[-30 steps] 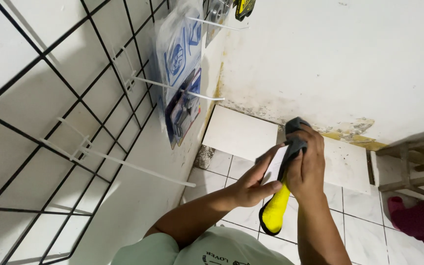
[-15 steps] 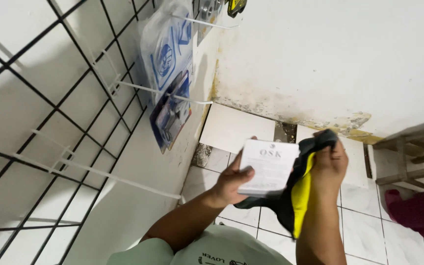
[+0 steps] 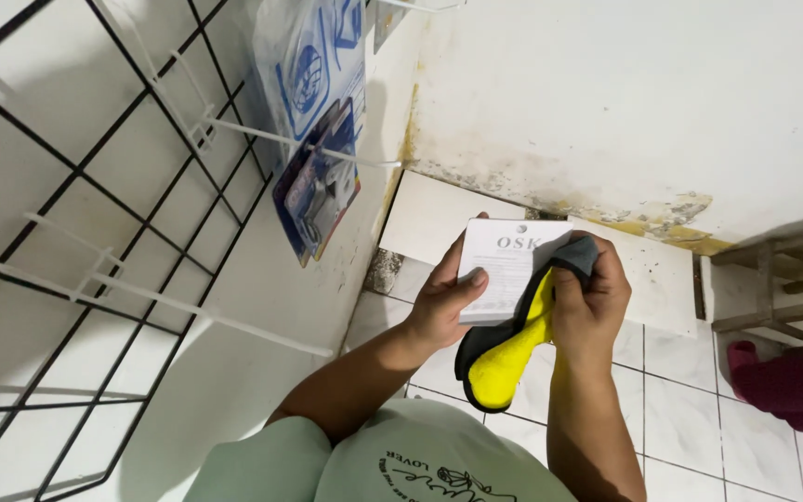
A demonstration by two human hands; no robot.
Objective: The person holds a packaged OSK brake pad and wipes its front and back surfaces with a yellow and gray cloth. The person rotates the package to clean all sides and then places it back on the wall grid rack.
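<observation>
Both forearms rise from the frame's bottom edge. Left hand (image 3: 443, 302) grasps a small white box (image 3: 506, 270), thumb across its face. Right hand (image 3: 590, 297) is clenched on a yellow-and-grey cloth (image 3: 511, 349) pressed against the box's right edge. The cloth hides the box's lower corner. Beyond, packaged goods (image 3: 316, 191) hang on a wire grid (image 3: 95, 223), top cropped.

The box (image 3: 504, 270) sat in the left hand (image 3: 443, 302), the cloth (image 3: 513, 349) at its three o'clock under the right hand (image 3: 592, 297), hanging packets (image 3: 318, 191) at ten o'clock.
</observation>
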